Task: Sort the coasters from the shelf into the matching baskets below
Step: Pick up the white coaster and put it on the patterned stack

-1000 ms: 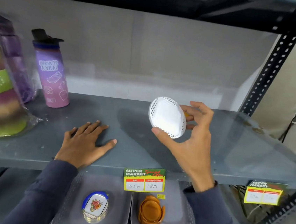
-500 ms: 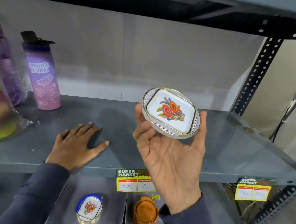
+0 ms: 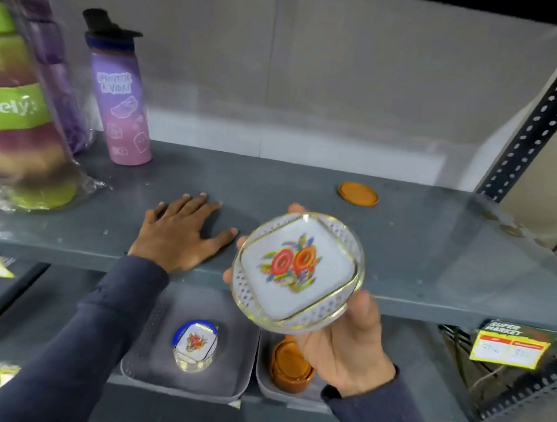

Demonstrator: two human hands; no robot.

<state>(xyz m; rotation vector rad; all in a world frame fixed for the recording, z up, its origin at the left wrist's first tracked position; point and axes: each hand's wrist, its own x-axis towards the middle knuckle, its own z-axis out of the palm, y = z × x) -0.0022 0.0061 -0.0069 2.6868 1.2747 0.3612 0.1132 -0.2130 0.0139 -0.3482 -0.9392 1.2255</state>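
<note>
White floral coaster (image 3: 297,270) gripped in right hand (image 3: 342,344), fingers curled round its rim. Left hand (image 3: 178,234), at nine o'clock, flat on shelf (image 3: 436,262), fingers spread wide, empty.

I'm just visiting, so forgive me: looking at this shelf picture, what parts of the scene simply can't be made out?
All in the head view:
- Price tag: handwriting blurred, unreadable.
- Orange coasters in the right basket: partly behind the right hand, so no count.
- Floral coaster: underside hidden; motion blur smears the pattern.
- Wrapped stack: cut off by the left edge.
- Stacked floral coasters in the left basket: too small to count.
</note>
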